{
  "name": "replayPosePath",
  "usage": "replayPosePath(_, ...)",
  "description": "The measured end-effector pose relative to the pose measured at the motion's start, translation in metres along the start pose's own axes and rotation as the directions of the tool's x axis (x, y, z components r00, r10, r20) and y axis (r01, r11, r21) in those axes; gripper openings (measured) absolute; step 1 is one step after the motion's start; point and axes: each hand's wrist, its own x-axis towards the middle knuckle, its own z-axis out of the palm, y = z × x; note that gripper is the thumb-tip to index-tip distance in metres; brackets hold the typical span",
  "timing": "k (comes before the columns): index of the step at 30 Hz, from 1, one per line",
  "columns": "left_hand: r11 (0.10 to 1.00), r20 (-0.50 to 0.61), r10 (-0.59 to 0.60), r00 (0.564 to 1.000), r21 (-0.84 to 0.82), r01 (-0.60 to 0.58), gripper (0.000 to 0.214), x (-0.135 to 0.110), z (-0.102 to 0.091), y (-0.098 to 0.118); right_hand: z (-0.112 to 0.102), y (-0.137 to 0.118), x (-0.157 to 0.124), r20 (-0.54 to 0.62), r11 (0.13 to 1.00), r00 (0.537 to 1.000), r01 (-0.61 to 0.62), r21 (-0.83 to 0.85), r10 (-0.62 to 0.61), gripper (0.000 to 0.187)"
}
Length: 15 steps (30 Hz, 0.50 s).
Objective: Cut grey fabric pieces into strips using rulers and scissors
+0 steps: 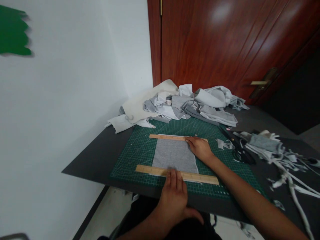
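A grey piece of fabric (173,153) lies flat on a green cutting mat (130,156). One wooden ruler (167,137) crosses the fabric's far edge, and a second wooden ruler (200,177) crosses its near edge. With fingers laid flat and the thumb stretched out to the side, my left hand (173,193) presses on the near ruler. My right hand (200,148) is at the right part of the far ruler, its fingers drawn together on it. Thin strips of fabric show beyond both rulers.
White and grey cloth scraps (175,103) are heaped at the back, against the wall and a wooden door (200,40). Black scissors (241,151) lie on the mat's right side, beside small offcuts (225,144). More strips (270,146) are piled at right on the dark table (100,156).
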Motion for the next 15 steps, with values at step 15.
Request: replayPosePath(15,0.982,0.071,-0.090,0.993,-0.158,0.100,0.055,0.019,-0.023,-0.012,-0.001,0.002,-0.002,0.029,1.000,1.000,0.009,-0.013,-0.008,0.041)
